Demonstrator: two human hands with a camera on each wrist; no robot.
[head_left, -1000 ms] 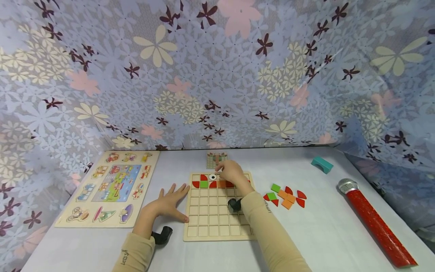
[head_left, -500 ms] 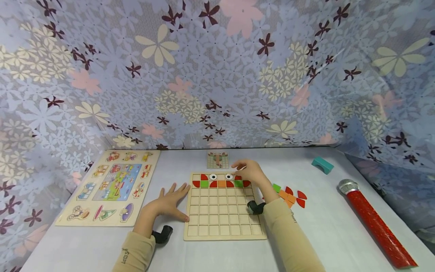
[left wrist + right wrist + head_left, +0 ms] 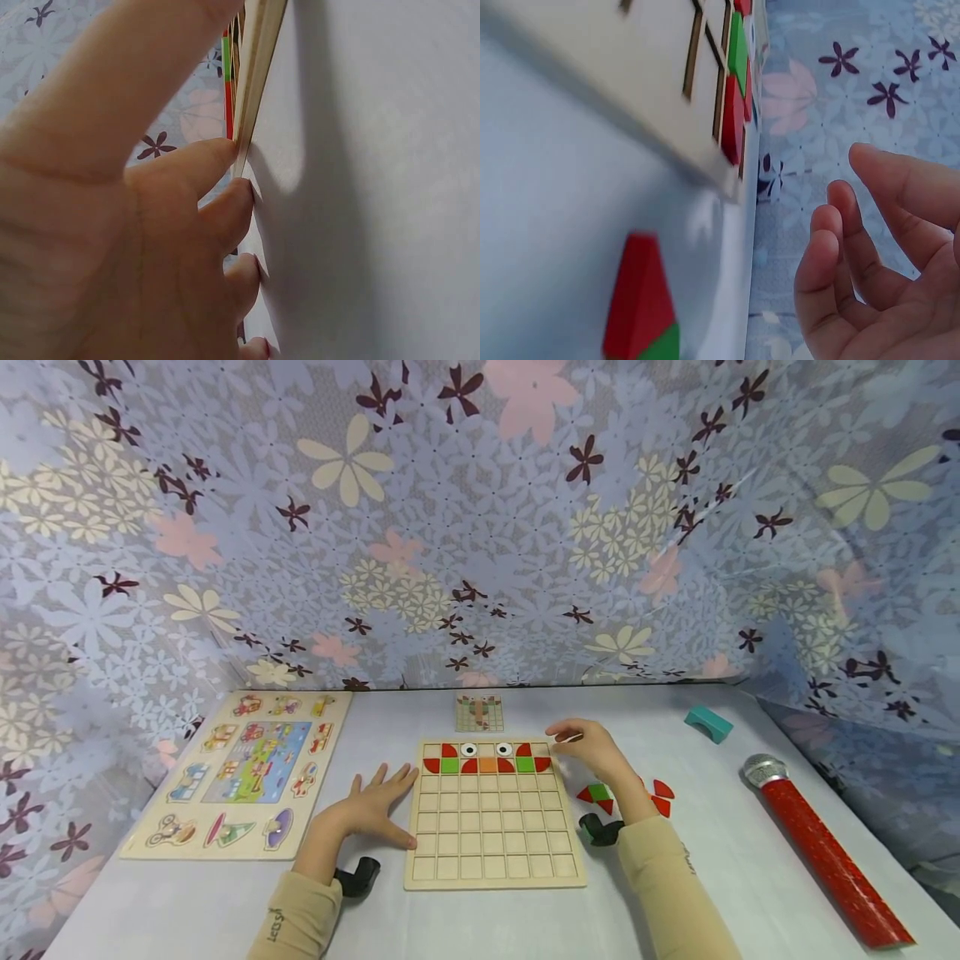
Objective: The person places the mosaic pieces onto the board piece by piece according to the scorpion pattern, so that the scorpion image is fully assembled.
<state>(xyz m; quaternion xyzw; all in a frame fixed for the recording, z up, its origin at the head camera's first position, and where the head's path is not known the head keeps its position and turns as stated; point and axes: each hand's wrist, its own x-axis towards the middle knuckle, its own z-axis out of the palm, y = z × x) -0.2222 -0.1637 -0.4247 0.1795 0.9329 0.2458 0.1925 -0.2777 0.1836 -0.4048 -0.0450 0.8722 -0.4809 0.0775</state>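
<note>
In the head view a wooden grid board (image 3: 491, 822) lies on the table, its two far rows partly filled with red, green and orange pieces and two round eye pieces (image 3: 468, 750). My left hand (image 3: 373, 807) is spread flat, thumb and index fingertips at the board's left edge (image 3: 259, 67). Just off the board's far right corner hovers my right hand (image 3: 596, 752), fingers loosely bent, with nothing between them in the right wrist view. Under and beside the right forearm lie loose pieces, among them a green square (image 3: 600, 792) and red ones (image 3: 639, 296); others are hidden by the arm.
Behind the board lies a small pattern card (image 3: 480, 713). A picture peg puzzle (image 3: 255, 768) lies at the left. To the right are a teal arch block (image 3: 708, 724) and a red toy microphone (image 3: 828, 852). A flowered cloth (image 3: 480, 527) hangs at the back.
My right hand has moved right, from over the board's far rows to beyond its far right corner, uncovering the second eye and the red and green pieces there. The left hand stays still.
</note>
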